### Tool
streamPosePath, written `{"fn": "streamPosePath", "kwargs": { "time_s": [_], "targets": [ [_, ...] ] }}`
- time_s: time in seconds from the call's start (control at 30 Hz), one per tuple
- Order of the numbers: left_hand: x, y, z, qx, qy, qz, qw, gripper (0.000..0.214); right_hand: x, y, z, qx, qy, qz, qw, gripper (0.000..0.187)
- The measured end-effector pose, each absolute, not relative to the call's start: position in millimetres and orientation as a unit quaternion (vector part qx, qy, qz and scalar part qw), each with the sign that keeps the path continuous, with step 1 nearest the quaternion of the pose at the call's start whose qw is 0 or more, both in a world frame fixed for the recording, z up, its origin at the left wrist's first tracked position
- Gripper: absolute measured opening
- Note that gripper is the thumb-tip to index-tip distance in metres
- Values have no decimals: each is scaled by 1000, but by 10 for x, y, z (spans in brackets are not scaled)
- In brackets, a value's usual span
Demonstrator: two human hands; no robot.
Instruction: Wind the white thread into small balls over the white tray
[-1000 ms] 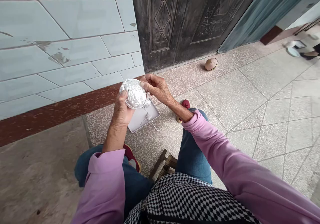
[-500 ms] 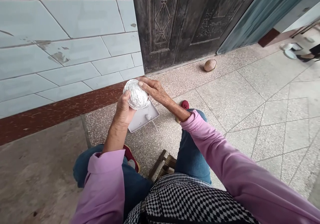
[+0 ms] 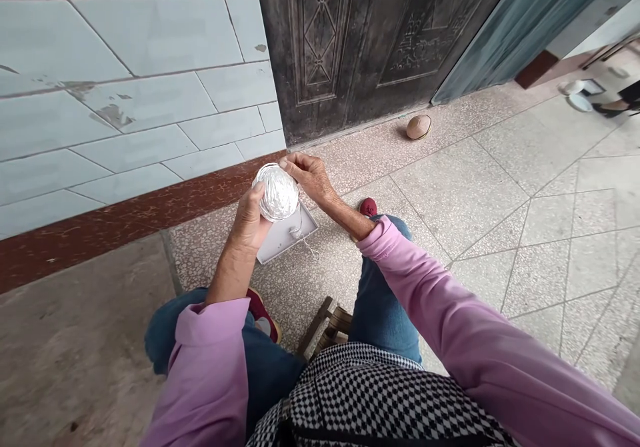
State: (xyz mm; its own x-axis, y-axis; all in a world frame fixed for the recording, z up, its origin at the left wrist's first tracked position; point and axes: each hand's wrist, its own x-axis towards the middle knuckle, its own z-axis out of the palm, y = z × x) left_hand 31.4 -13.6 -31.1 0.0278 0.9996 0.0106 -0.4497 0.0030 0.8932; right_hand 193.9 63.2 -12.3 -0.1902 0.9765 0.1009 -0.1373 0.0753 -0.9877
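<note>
White cord ball (image 3: 279, 192), one: held above the shallow tray (image 3: 274, 242), seemingly well wound; left hand (image 3: 247, 219): fingers gripping the ball; right hand (image 3: 311, 175): fingers at its upper edge, pinch on a strand cannot be told; shallow tray, one, on floor (image 3: 335, 267); loose cord tangle (image 3: 297, 233), one, seemingly not yet wound

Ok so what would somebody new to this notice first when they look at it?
Probably the bright ball of white string, held in the left hand near the middle of the view, with the right hand at its upper right edge. Next, perhaps, the dark carved door at the top, and the rounded brown object on the floor just in front of it.
</note>
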Motion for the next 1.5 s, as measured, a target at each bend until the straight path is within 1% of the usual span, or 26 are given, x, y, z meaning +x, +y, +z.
{"fn": "streamPosePath", "kwargs": {
  "time_s": [0.1,0.2,0.27,0.33,0.43,0.57,0.77,0.93,1.03,1.13,1.2,1.33,1.4,1.5],
  "targets": [
    [266,-124,-338,380,380,582,610,91,1949,653,-153,-385,-536,550,512,70],
    [232,-109,-337,375,384,564,628,87,1991,651,-130,-370,-549,542,517,66],
    [222,-105,-324,376,377,557,638,88,2023,644,-101,-350,-577,532,511,63],
    [214,-104,-313,372,371,556,644,89,2042,630,-75,-343,-601,522,499,66],
    [195,-106,-323,366,373,557,646,92,2027,600,-46,-378,-597,516,484,73],
    [183,-104,-353,364,381,558,641,98,1967,577,-21,-415,-563,541,468,76],
    [252,-150,-326,361,373,572,635,92,1936,580,1,-420,-535,557,477,68],
    [251,-131,-322,365,379,571,630,96,1929,526,-104,-431,-537,538,485,63],
    [223,-54,-294,321,381,618,608,97,1906,450,-211,-446,-574,517,452,57],
    [203,-2,-260,283,377,668,576,94,1881,378,-286,-441,-650,473,398,47],
    [195,10,-262,276,377,675,571,92,1863,349,-314,-438,-684,453,368,42],
    [151,36,-345,292,391,671,559,91,1813,273,-345,-441,-725,429,309,39],
    [110,62,-404,300,403,680,533,89,1788,188,-339,-429,-747,427,274,36],
    [42,98,-483,320,424,700,477,79,1793,36,-267,-390,-772,444,234,31]
  ]
}}
